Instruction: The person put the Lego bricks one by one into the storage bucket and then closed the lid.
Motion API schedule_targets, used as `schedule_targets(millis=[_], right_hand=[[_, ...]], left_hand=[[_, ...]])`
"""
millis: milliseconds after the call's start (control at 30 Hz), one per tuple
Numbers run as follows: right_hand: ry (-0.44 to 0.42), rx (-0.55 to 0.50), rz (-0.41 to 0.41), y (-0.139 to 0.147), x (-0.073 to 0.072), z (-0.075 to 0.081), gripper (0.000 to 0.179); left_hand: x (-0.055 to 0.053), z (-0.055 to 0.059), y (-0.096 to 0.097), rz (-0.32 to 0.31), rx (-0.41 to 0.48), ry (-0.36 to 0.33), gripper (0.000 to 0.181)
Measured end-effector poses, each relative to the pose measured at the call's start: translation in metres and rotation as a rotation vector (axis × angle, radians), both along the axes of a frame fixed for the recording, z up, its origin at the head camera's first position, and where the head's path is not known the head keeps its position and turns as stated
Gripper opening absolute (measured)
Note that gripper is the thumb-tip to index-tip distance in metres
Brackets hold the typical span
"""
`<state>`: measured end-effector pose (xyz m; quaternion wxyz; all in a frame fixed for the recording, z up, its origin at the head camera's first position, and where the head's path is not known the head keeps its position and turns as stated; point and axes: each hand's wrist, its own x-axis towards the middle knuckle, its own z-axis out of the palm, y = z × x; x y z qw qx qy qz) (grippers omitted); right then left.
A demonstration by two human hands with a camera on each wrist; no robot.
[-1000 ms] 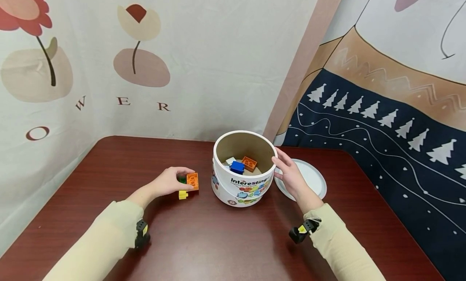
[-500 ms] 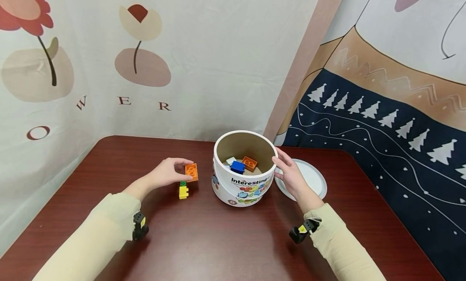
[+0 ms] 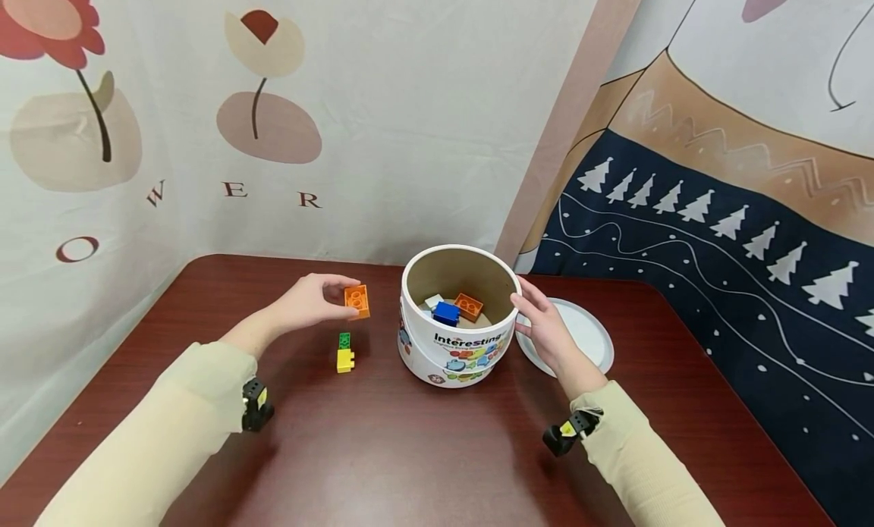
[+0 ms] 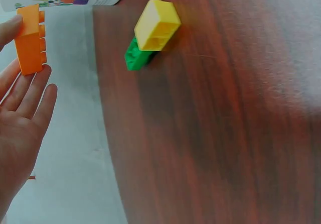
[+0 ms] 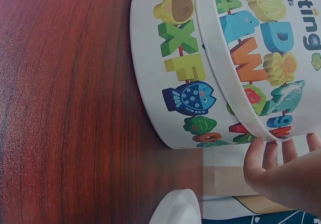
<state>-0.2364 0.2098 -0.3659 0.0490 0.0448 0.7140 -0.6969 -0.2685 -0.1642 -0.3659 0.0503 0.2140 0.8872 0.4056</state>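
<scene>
My left hand (image 3: pixel 303 303) pinches an orange building brick (image 3: pixel 357 301) between thumb and fingers, held up above the table, left of the bucket. In the left wrist view the brick (image 4: pixel 31 40) shows its studs facing right. Below it on the table lie a green brick (image 3: pixel 344 340) and a yellow brick (image 3: pixel 345 360), end to end. With its thumb over the rim and fingers along the outside, my right hand (image 3: pixel 539 318) grips the white printed bucket (image 3: pixel 456 360). Inside sit a blue brick (image 3: pixel 446 313), another orange brick (image 3: pixel 469 307) and a white piece (image 3: pixel 433 302).
A round white lid (image 3: pixel 580 334) lies on the brown table (image 3: pixel 410 451), right of the bucket and partly behind my right hand. Fabric hangings (image 3: pixel 410 133) stand along the table's far and right edges.
My left hand has lifted the orange brick up and away from the green and yellow bricks, uncovering the green one. The right hand stays on the bucket.
</scene>
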Motion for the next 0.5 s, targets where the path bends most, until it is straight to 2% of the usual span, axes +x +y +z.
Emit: schedule_targets(millis=[233, 500], right_hand=[[-0.008, 0.007, 0.001, 0.000, 0.001, 0.001, 0.052], [-0.010, 0.006, -0.001, 0.000, 0.001, 0.001, 0.051]], left_hand=[[-0.004, 0.021, 0.004, 0.023, -0.042, 0.029, 0.055], [-0.007, 0.044, 0.013, 0.001, -0.017, 0.020, 0.055]])
